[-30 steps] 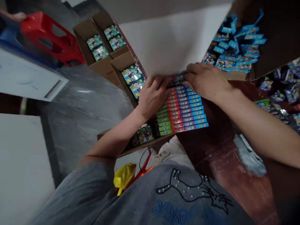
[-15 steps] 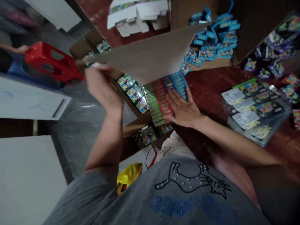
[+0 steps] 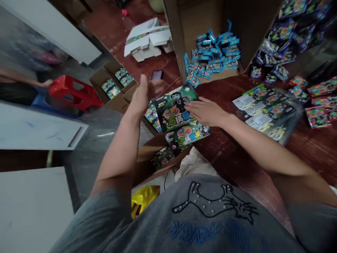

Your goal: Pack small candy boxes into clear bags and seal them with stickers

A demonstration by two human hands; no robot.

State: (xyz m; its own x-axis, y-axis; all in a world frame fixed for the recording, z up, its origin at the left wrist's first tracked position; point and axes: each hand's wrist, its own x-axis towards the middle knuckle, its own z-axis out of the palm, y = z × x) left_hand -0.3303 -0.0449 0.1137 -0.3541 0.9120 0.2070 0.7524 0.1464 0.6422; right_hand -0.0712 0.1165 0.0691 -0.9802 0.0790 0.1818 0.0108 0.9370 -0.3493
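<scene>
A dark green printed candy box sits at the table's near edge, its lid lying over the contents. My right hand rests flat on the right side of the lid, fingers stretched out. Just off the box's upper left corner, my left hand is raised with thumb and fingers apart, holding nothing. The packets inside the box are hidden now. Below and left of it, similar printed boxes stand in an open carton, partly covered.
Blue candy packets fill a tipped carton at the back. Purple packets are heaped to its right. Flat printed sheets lie right of my hand. White folded cartons and a phone lie behind. A person holds a red stool at left.
The raised lid has come down over the rows of colored packets. My left hand has moved right, toward the box, and my right hand now lies on the lid instead of the packets.
</scene>
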